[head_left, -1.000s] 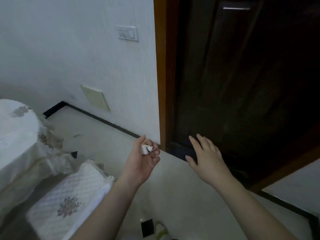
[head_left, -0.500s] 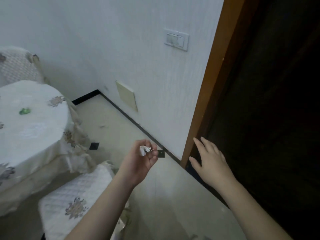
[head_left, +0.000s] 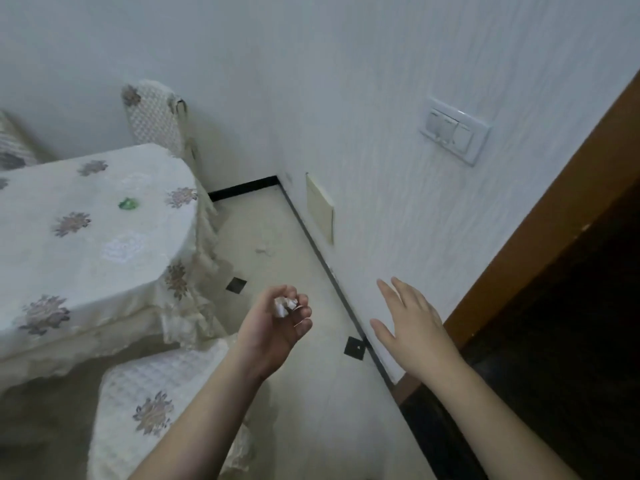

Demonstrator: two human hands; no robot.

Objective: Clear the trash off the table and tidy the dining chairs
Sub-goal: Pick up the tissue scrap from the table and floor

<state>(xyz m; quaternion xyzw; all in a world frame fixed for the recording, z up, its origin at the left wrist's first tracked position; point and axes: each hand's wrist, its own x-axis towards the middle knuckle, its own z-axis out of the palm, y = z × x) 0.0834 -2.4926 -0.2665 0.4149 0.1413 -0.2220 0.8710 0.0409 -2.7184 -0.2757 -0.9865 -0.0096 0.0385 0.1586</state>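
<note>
On the left, the cloth-covered surface [head_left: 86, 237] carries a green wrapper [head_left: 128, 204] near its far right edge. A covered chair [head_left: 154, 121] stands behind its far right corner, and another chair seat [head_left: 149, 396] sits tucked at its near edge. Over the floor [head_left: 294, 237], the left hand [head_left: 273, 329] curls its fingers around a crumpled white paper ball [head_left: 284, 305]. The right hand [head_left: 410, 329] hovers with fingers spread and straight, holding nothing, close by the wall [head_left: 381, 168]. A light switch [head_left: 454, 130] sits on that wall, with the brown door frame [head_left: 540, 216] far right.

A crumpled white paper wad [head_left: 284, 305] sits pinched in the curled fingers of the left hand [head_left: 273, 329]. A small green wrapper [head_left: 128, 204] lies on the tabletop [head_left: 86, 237], at ten o'clock from the wad. A quilted floral chair seat [head_left: 145, 396] stands at seven o'clock.
</note>
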